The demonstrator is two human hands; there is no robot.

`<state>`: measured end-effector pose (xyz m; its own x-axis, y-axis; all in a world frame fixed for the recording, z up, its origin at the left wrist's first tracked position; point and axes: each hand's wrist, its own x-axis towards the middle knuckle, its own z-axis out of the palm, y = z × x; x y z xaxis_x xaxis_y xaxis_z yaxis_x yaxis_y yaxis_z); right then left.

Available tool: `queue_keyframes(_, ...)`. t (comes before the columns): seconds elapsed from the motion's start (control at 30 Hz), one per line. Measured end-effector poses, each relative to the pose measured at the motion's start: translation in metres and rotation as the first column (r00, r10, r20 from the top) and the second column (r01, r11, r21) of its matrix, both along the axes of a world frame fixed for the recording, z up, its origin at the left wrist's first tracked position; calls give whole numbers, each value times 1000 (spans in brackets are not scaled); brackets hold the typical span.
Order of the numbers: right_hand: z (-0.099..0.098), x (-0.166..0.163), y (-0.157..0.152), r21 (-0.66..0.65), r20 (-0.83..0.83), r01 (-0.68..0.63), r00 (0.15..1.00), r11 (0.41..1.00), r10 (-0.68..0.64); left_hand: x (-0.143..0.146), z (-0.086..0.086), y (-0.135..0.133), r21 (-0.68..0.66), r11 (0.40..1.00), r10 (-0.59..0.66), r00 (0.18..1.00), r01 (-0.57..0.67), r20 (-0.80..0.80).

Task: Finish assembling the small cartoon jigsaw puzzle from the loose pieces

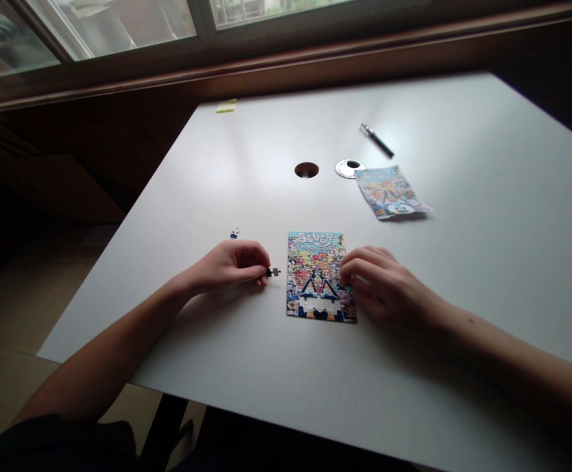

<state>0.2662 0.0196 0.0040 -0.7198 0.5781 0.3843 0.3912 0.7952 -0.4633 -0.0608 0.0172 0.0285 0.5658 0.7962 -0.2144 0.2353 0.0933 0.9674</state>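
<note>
A colourful jigsaw puzzle point(318, 269) lies flat on the white table point(207, 400), with a pale gap showing in its lower part. Left of it, my left hand point(239, 265) pinches a small puzzle piece point(274, 272) between thumb and fingers, a little apart from the puzzle's edge. My right hand point(384, 285) rests at the puzzle's right edge with curled fingers touching it; whether anything is under those fingertips is hidden. Another loose puzzle piece point(235, 233) lies on the table just beyond my left hand.
A printed picture sheet point(391, 190) with a curled corner lies behind the puzzle to the right, overlapping a round metal cover point(348, 168). Farther back is a dark marker point(377, 139). The tabletop has a round hole point(306, 170). Yellow tape point(226, 106) marks the far edge.
</note>
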Motion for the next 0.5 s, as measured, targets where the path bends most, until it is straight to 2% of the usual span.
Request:
queue_keyframes(0.13,0,0,0,5,2,4,1000,1000,-4,-3,5,0,-12,999,-32,999,31,-39)
queue_keyframes(0.23,0,0,0,4,0,7,1000,1000,-7,-14,12,3,-20,995,-97,987,95,-130)
queue_keyframes(0.3,0,0,-1,-2,-7,12,1000,1000,-12,-26,15,8,73,995,-49,966,70,-252)
queue_keyframes(0.33,0,0,-1,-5,-9,16,1000,1000,-16,-33,16,11,181,983,39,946,21,-322)
queue_keyframes(0.37,0,0,-1,-9,-9,18,1000,1000,-18,-40,16,14,329,944,167,912,-37,-376)
queue_keyframes(0.43,0,0,-1,-15,-7,23,1000,1000,-23,-52,15,20,596,800,380,826,-67,-417)
queue_keyframes(0.5,-1,1,-1,-15,-6,22,1000,1000,-22,-58,12,25,727,686,443,788,9,-427)
